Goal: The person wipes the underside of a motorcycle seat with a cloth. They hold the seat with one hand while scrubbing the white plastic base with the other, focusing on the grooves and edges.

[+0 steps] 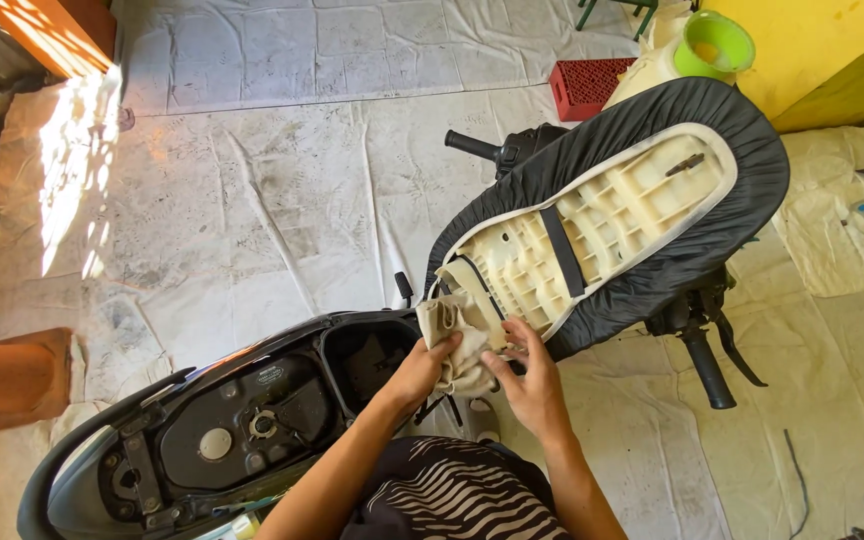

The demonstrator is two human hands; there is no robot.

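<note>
Head view: a crumpled beige cloth (460, 335) is pinched by both hands at frame centre. Left hand (422, 372) is closed on its lower-left edge; right hand (530, 385) is closed on its right side, fingers curled. Cloth is pressed against the near tip of the flipped-up scooter seat (612, 215), whose cream plastic underside is seen, ringed by black cover, running off toward 1 o'clock. Open under-seat compartment (367, 360) is seen at 9 o'clock of the hands. Red crate (584, 88) and green bucket (714, 45) are seen at 1 o'clock, well apart.
</note>
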